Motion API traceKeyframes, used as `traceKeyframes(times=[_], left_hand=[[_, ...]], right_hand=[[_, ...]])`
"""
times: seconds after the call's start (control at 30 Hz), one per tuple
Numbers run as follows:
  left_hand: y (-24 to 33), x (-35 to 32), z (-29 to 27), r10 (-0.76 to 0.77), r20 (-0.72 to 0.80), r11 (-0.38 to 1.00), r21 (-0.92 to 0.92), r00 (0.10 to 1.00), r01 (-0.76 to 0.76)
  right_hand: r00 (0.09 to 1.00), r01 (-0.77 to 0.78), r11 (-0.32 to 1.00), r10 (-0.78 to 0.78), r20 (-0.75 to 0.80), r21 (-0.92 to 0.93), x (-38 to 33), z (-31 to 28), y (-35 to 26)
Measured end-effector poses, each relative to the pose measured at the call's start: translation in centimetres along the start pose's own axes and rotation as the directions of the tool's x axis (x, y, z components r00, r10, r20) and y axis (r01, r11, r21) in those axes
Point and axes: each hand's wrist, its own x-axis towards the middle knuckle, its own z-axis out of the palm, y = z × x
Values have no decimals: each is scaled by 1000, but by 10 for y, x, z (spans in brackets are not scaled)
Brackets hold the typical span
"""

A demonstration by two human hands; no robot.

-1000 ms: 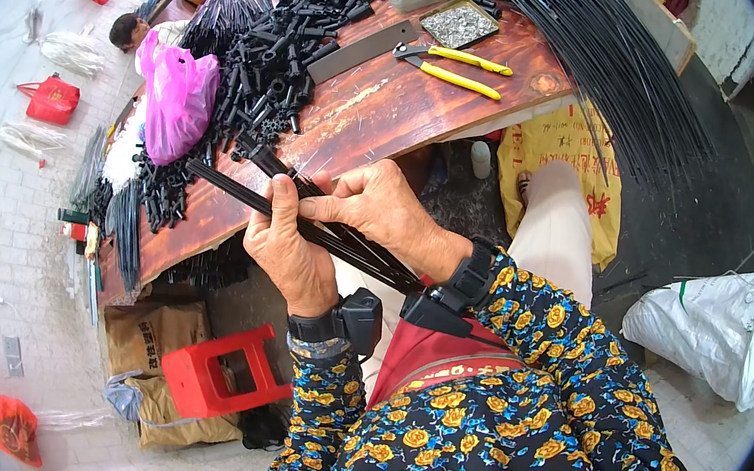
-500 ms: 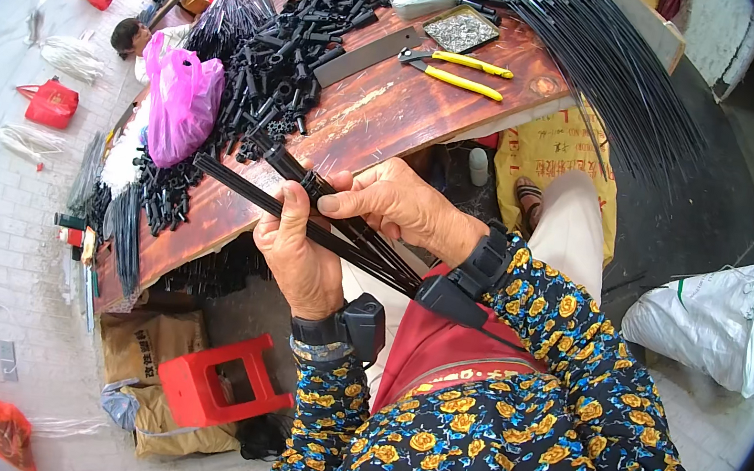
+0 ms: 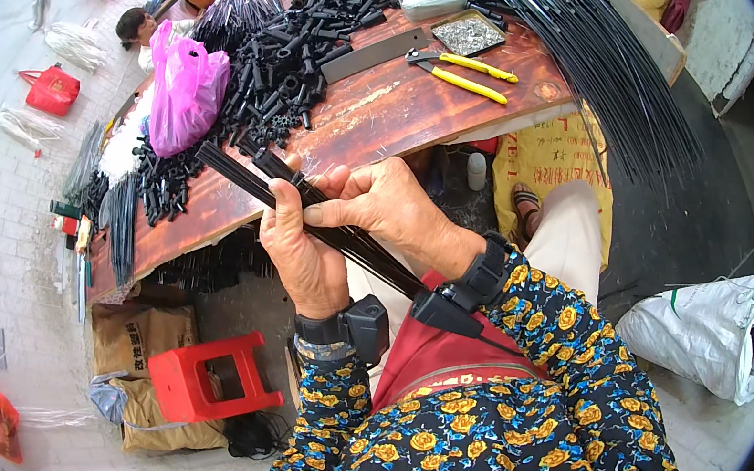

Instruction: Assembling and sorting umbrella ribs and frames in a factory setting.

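Note:
A bundle of thin black rods (image 3: pixel 241 173) lies across both my hands, its free ends pointing up and left over the wooden table (image 3: pixel 394 113). My left hand (image 3: pixel 298 249) grips the bundle from below, thumb raised along it. My right hand (image 3: pixel 390 209) closes over the rods from above, fingers curled around them next to the left thumb. The rods run back down to my lap, where my right wrist hides them. A black device sits strapped on each wrist.
A heap of short black tubes (image 3: pixel 296 60), a pink plastic bag (image 3: pixel 183 91), yellow-handled pliers (image 3: pixel 465 72) and a tray of small metal parts (image 3: pixel 468 32) lie on the table. Long black rods (image 3: pixel 603 65) fan off its right end. A red stool (image 3: pixel 208 376) stands below; a person (image 3: pixel 136 28) sits far left.
Both hands have lifted the rod bundle slightly and moved it closer to me; my right fingers have shifted along the rods toward the left thumb.

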Motion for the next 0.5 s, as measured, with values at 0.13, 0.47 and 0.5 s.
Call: traceKeyframes(times=[0.13, 0.47, 0.5], left_hand=[[-6, 2, -5, -61, 92, 990, -120, 994, 72], [-16, 19, -18, -90, 318, 978, -153, 944, 145], [-19, 25, -21, -84, 390, 971, -175, 917, 164]], right_hand=[[975, -201, 958, 176, 134, 206, -3, -12, -15], [960, -239, 940, 192, 203, 243, -6, -21, -33], [965, -211, 963, 177, 193, 169, -4, -23, -31]])
